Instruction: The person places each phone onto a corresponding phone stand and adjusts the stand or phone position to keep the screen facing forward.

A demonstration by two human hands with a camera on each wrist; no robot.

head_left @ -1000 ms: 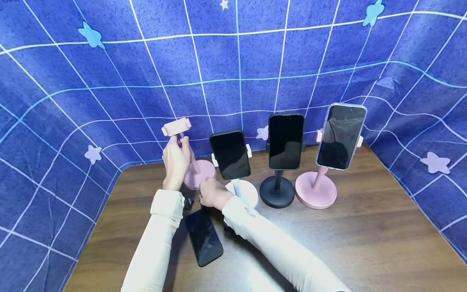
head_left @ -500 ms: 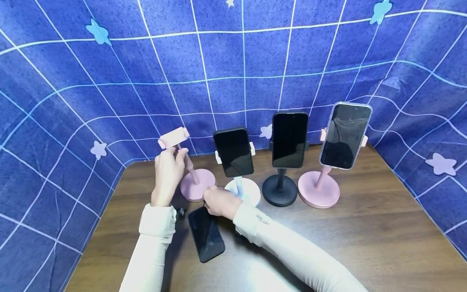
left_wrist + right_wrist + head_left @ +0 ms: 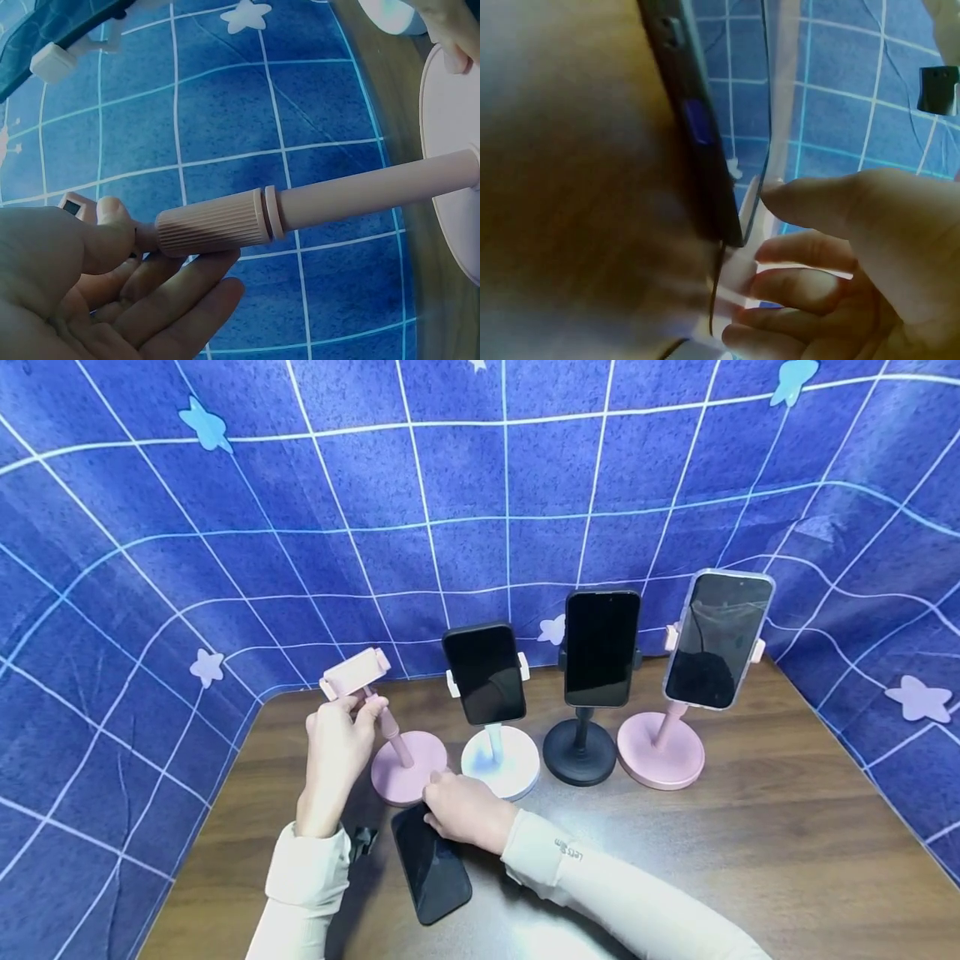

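A pink phone stand [image 3: 420, 763] stands at the left of the row, its clamp without a phone. My left hand [image 3: 335, 750] pinches its neck just below the clamp; the left wrist view shows the ribbed collar [image 3: 217, 221] beside my thumb and fingers. On the near edge of the round base, my right hand [image 3: 468, 808] grips with curled fingers, partly hidden in the head view. A black phone [image 3: 435, 870] lies face up on the table in front of that base. In the right wrist view, my thumb is close to the phone's end [image 3: 724, 187].
To the right stand a white stand [image 3: 517, 774], a black stand [image 3: 579, 764] and another pink stand [image 3: 660, 764], each with a phone clamped upright. A blue gridded cloth [image 3: 465, 477] hangs behind the wooden table [image 3: 787, 827].
The left pink stand has slid toward me, with its clamp lower in view and both hands moving along with it. The other stands keep their places.
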